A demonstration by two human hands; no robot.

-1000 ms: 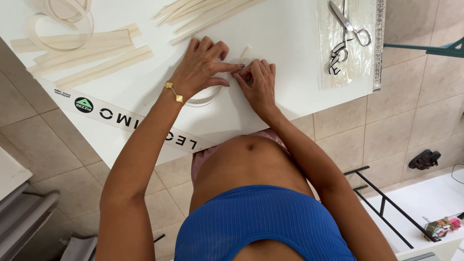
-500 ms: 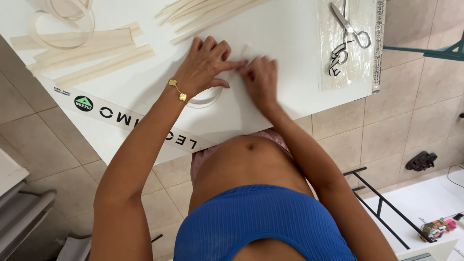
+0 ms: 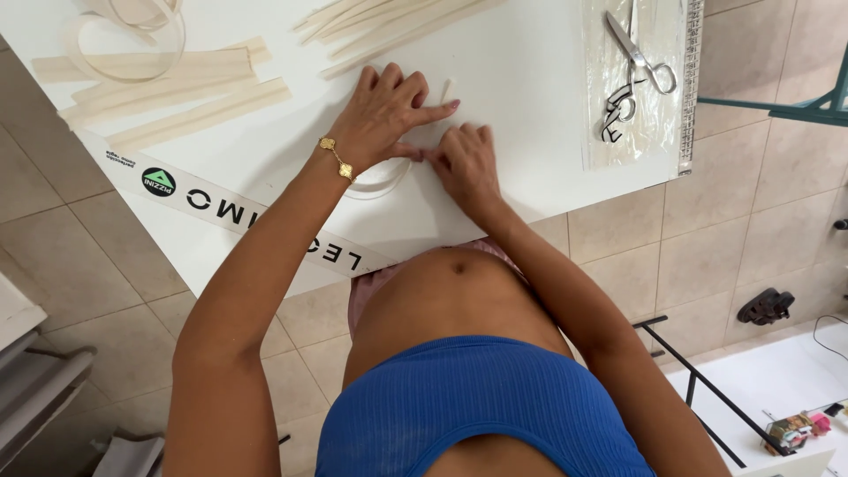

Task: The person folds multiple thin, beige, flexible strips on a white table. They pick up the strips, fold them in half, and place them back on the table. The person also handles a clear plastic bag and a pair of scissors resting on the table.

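1. Strip [image 3: 446,91]: pale cream, thin, flat on the table [image 3: 530,124], under my fingertips.
2. Left hand [image 3: 384,115]: spread, pressing the strip down.
3. Right hand [image 3: 465,163]: fingers bent, pinching the strip.
4. Most of the strip is hidden beneath both hands.

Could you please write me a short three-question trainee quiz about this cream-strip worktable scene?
1. True or false: the metal scissors lie on a clear plastic sheet.
2. Which wrist wears the gold chain bracelet? A) left B) right
3. Fill in: both hands press a thin cream strip on the ___ table.

Key:
1. True.
2. A; the left hand wears it, and the right hand is bare.
3. White.
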